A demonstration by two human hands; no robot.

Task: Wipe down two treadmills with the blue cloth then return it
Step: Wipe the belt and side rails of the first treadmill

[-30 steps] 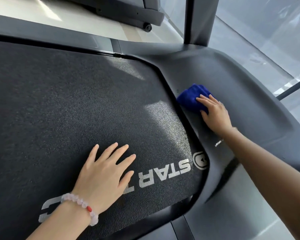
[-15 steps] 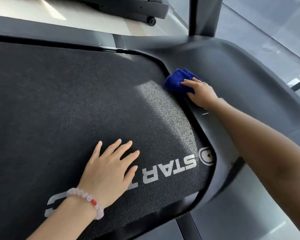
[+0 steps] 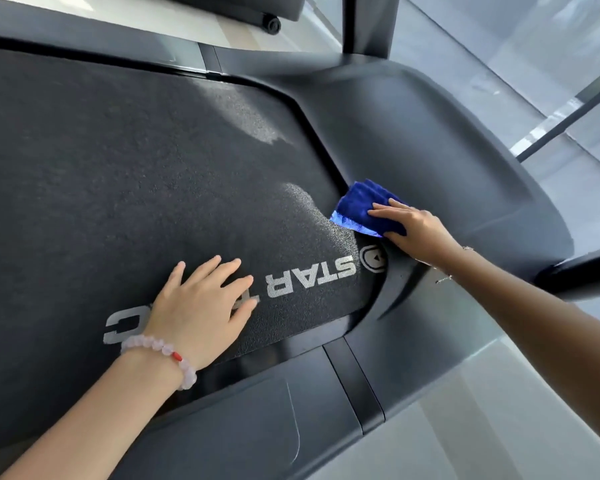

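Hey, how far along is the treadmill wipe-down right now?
Done: no finished area can be told apart. In hand: the right hand presses the blue cloth at the edge between belt and side cover; the left hand rests flat on the belt. Left: the cloth is not yet returned; whether the machine behind has been wiped cannot be told.

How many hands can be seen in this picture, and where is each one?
2. The left hand lies flat on the belt, partly over the logo. The right hand presses the cloth at the belt's edge. None seems hidden.
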